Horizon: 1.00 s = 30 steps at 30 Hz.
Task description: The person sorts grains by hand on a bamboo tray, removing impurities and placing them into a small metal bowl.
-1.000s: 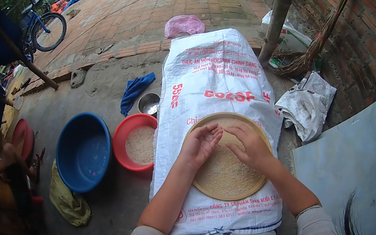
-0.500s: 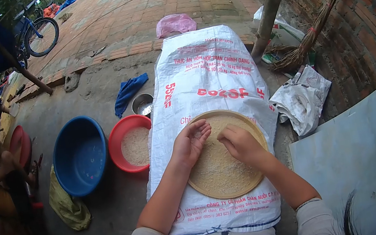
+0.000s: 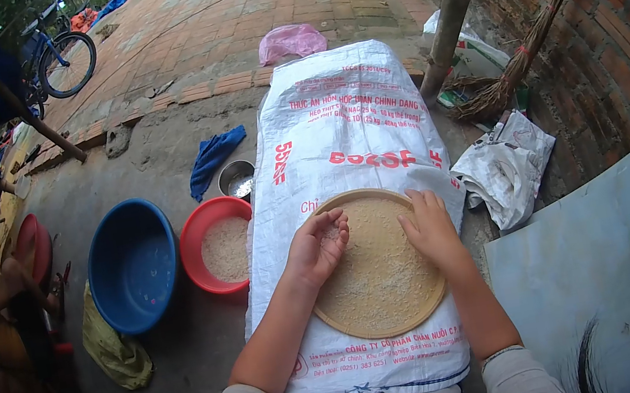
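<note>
tan round tray (image 3: 387, 301), white sack (image 3: 345, 125) with red print, blue basin (image 3: 131, 265), red basin (image 3: 194, 246)

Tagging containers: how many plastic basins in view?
3. Blue basin left of the sack, red basin of grain beside it, another red one at far left, partly hidden.

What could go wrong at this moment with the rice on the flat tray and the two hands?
The round tray is shallow, and the right hand lies at its far right rim, so grains could slide onto the white sack. The left hand is cupped, palm up, with a few grains in it; tilting it might drop them outside.
</note>
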### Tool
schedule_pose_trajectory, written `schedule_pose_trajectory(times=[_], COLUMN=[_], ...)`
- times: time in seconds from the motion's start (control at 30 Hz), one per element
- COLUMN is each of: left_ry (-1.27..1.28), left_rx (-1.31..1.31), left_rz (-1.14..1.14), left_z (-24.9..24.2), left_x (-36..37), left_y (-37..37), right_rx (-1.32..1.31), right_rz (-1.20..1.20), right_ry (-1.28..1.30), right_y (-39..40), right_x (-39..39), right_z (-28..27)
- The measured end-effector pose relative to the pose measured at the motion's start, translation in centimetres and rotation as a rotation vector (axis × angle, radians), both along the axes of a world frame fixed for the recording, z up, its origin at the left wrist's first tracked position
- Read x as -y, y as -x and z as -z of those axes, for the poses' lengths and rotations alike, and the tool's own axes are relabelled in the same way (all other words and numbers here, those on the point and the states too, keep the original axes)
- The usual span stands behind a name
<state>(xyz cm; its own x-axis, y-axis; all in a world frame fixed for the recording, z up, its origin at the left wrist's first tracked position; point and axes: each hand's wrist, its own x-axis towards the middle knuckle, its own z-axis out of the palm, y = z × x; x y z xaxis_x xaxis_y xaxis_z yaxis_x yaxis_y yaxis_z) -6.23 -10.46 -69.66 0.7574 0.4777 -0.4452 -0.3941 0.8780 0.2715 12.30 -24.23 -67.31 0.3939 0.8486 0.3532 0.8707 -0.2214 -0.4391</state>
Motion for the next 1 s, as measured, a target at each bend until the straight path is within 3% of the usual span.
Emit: schedule_pose_trajectory(times=[0.07, 0.2, 0.37, 0.5, 0.67, 0.73, 0.83, 0.87, 0.97, 1.0], left_ry=[-0.004, -0.025, 0.022, 0.057, 0.041, 0.05, 0.05, 0.07, 0.1, 0.168], left_rx=[0.017, 0.097, 0.163, 0.201, 0.25, 0.239, 0.197, 0.215, 0.258, 0.27], left_rz=[0.006, 0.008, -0.025, -0.005, -0.053, -0.092, -0.154, -0.182, -0.213, -0.227], left_z=[-0.1, -0.9, -1.5, -2.0, -2.8, -2.8, -2.4, -1.6, 0.9, 1.6], left_x=[-0.1, -0.7, -1.5, -2.0, -3.0, -3.6, -4.5, -5.0, -6.1, -6.4], left_y=[0.1, 0.6, 1.1, 1.5, 2.7, 3.4, 4.7, 5.3, 6.8, 7.2], right_rx=[-0.044, -0.122, -0.306, -0.219, -0.192, -0.457, -0.295, -0.224, -0.071, -0.132], right_rz=[0.076, 0.132, 0.081, 0.016, -0.082, -0.198, -0.427, -0.43, -0.449, -0.423], right_ry=[0.262, 0.157, 0.304, 0.395, 0.153, 0.128, 0.185, 0.368, 0.561, 0.582], right_y=[-1.0, -2.2, -4.2, -5.7, -1.7, 0.4, 1.5, 2.0, 3.7, 3.9], right_x=[0.7, 0.1, -0.7, -2.6, -6.0, -7.0, -6.6, -6.5, -5.9, -6.3], right_z=[1.2, 2.7, 2.9, 0.2, -4.8, -5.7, -2.3, -1.6, -1.0, -1.2])
